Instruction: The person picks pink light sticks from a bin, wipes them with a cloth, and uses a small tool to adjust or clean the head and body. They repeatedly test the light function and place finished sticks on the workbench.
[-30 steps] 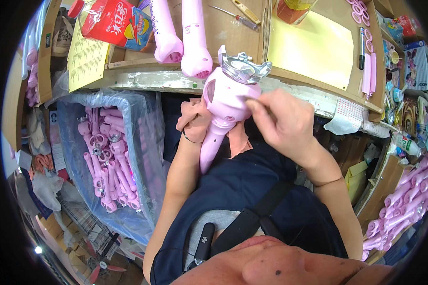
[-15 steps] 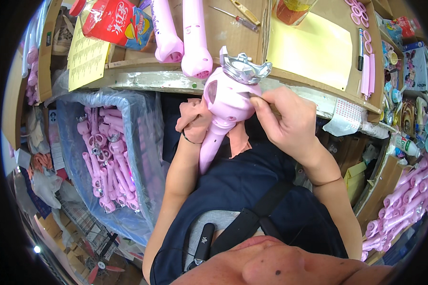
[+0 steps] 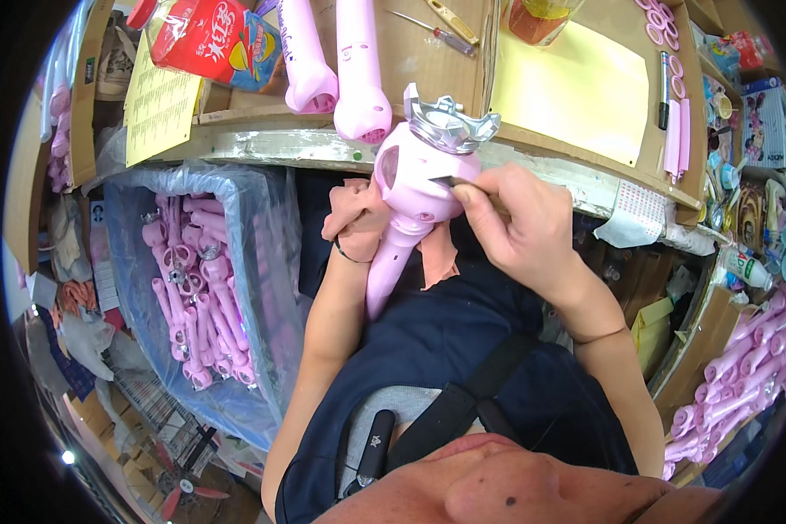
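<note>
Two pink wand bodies (image 3: 349,70) are lying over the bench (image 3: 262,144) edge just above the left hand (image 3: 358,223), crowding the way up. The yellow sheet (image 3: 576,83) beyond the right hand (image 3: 515,223) is lying bare, offering room. To the left, a lined bin of pink parts (image 3: 196,288) is blocking the drop beside the lap.

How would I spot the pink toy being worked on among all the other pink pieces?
Start at the cardboard-covered workbench and look just below its front edge. There the hands hold a pink wand-shaped toy over the person's lap. It alone carries a silver crown-shaped top; the other pink pieces lie unheld.
</note>
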